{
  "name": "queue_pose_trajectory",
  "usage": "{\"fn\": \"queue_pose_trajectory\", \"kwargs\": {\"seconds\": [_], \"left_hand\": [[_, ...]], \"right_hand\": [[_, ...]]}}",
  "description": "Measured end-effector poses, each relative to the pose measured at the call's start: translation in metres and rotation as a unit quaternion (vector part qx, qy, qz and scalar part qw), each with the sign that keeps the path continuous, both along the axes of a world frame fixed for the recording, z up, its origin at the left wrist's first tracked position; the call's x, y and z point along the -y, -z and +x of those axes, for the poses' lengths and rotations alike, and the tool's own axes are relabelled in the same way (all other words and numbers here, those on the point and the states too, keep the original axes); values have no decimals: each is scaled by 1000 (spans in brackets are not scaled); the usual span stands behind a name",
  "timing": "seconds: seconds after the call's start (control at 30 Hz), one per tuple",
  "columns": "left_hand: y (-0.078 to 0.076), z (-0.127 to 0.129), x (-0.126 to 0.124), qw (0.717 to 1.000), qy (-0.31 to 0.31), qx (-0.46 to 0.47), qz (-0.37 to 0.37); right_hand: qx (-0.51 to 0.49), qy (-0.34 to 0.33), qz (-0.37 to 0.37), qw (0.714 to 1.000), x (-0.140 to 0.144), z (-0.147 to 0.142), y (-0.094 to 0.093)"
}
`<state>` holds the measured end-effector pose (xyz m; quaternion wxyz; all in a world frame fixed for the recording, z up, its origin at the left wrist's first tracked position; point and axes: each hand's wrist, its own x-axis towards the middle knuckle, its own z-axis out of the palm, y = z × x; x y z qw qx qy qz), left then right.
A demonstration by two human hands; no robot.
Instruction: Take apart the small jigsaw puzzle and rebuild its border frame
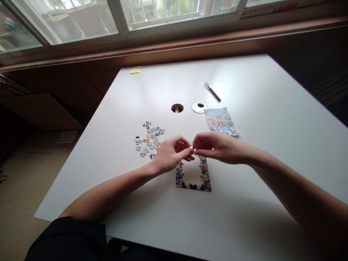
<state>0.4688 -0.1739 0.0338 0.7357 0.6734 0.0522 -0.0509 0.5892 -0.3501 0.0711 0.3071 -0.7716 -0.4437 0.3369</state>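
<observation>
While the puzzle frame (193,177) is lying nearest on the table (272,119), the left hand (171,154) and right hand (217,146) are pinching, apparently, one small piece (191,144) just above it; the leaflet (221,121) print beyond is illegible.

No legible text anywhere

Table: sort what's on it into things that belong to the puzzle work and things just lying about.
Puzzle work: small piece pinched between left hand and right hand; puzzle frame; loose pieces; picture sheet.

Lying about: pen; yellow note; round cap beside the table's cable hole.
</observation>
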Motion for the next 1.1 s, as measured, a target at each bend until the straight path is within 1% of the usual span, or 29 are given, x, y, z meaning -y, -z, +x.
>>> {"fn": "queue_pose_trajectory", "kwargs": {"seconds": [0.1, 0.23, 0.37, 0.53, 0.6, 0.63, 0.67, 0.7, 0.77, 0.83, 0.9, 0.97, 1.1], "left_hand": [[0, 4, -1, 998, -54, 10, -41], [3, 9, -3, 993, -100, 27, -62], [7, 10, -5, 992, -105, 36, -66], [10, 11, -5, 994, -90, 34, -45], [10, 11, -8, 996, -78, 46, -1], [10, 12, -10, 994, -78, 64, 44], [10, 12, -13, 987, -81, 91, 104], [9, 13, -16, 973, -85, 123, 174], [10, 15, -22, 928, -83, 188, 311], [14, 16, -26, 883, -65, 237, 400], [19, 17, -29, 850, -40, 272, 449], [25, 18, -30, 831, -17, 291, 473], [33, 19, -31, 821, 11, 297, 488]], "right_hand": [[29, 52, 30, 998, -2, 1, 5], [58, 104, 104, 987, -2, 2, 11], [104, 114, 133, 979, -2, 1, 13], [146, 95, 150, 973, -3, 1, 15], [159, 82, 142, 974, -1, 5, 15], [166, 74, 132, 974, 0, 7, 16], [174, 65, 120, 975, 2, 10, 17], [181, 57, 106, 976, 3, 13, 18], [193, 43, 78, 977, 4, 18, 22], [198, 34, 58, 978, 3, 21, 26], [196, 30, 48, 979, 2, 20, 30], [194, 32, 51, 979, 0, 19, 34], [198, 41, 71, 977, -3, 16, 40]]}}
